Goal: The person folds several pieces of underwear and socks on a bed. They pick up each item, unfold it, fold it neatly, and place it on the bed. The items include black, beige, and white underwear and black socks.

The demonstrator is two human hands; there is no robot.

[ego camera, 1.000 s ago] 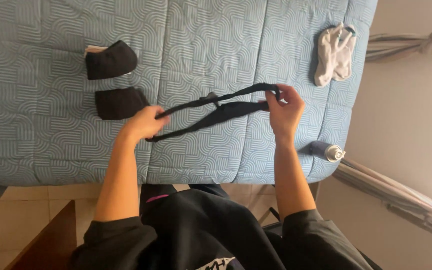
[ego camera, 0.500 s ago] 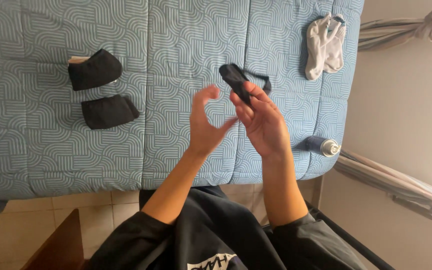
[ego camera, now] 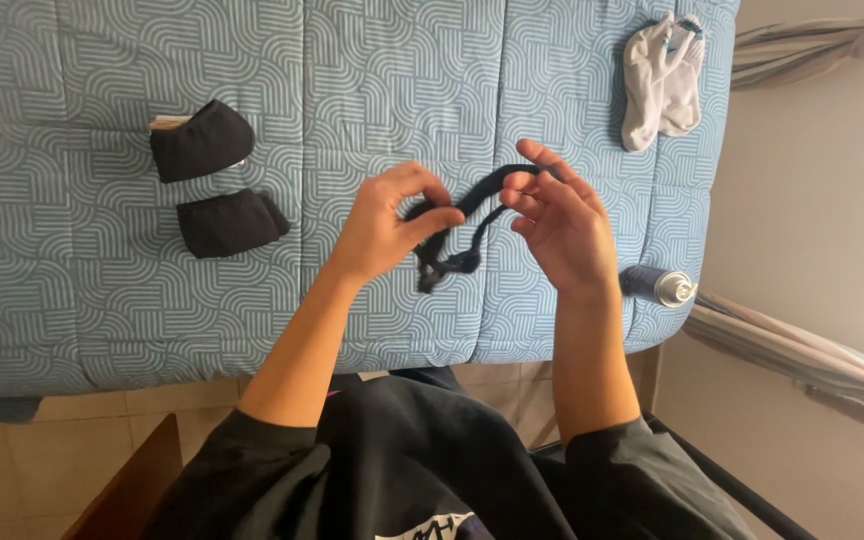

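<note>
Apparently, a thin black sock (ego camera: 457,225) is being pinched above the blue quilt (ego camera: 72,290) by the left hand (ego camera: 382,225), fingers closed on one end, while the other end is being hooked over the right hand's (ego camera: 562,225) loosely spread fingers, keeping it stretched between them.

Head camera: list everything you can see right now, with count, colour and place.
black sock: one, black, stretched and looped between both hands above the bed
folded black socks: two bundles, black, on the quilt's left part, one above the other
white socks: one small pile, white, near the quilt's upper right corner
spray can: one, dark with a silver top, lying at the quilt's right edge
quilt: one, light blue with a wavy pattern, covering the bed
left hand: pinching the sock
right hand: fingers spread, hooked in the sock
</note>
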